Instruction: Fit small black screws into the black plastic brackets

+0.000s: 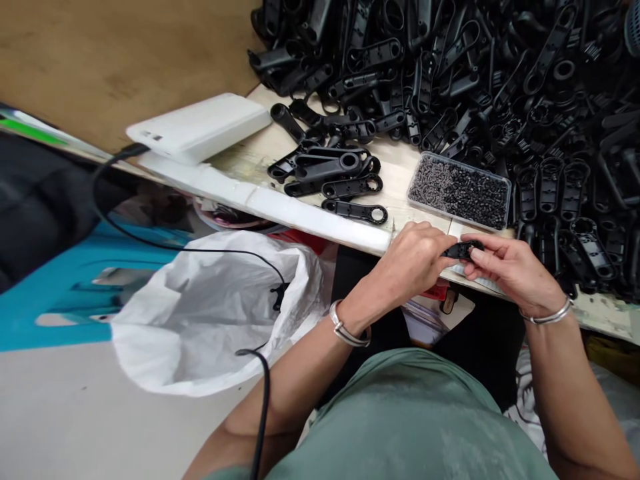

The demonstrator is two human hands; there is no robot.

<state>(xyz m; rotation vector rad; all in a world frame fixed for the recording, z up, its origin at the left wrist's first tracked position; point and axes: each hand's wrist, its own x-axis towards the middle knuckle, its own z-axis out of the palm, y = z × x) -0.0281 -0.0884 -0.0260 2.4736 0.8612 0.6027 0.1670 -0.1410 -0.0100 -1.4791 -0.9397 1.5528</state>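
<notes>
Between my two hands, just over the table's front edge, is a black plastic arm-shaped part [461, 250] with a round end. My left hand [416, 257] grips its left end, fingers closed. On the round right end, my right hand [505, 265] pinches with thumb and fingers. The fingers cover parts of the piece, so any small item in them cannot be made out. Right behind my hands sits a clear plastic box [460, 190] full of tiny dark pieces. To the left, several similar black parts [355, 211] lie in a loose stack.
A big heap of black plastic parts [425, 60] covers the back and right of the table [400, 157]. A white power bank [200, 127] with a black cable [165, 245] rests at the left edge. Below hangs an open white sack [200, 320].
</notes>
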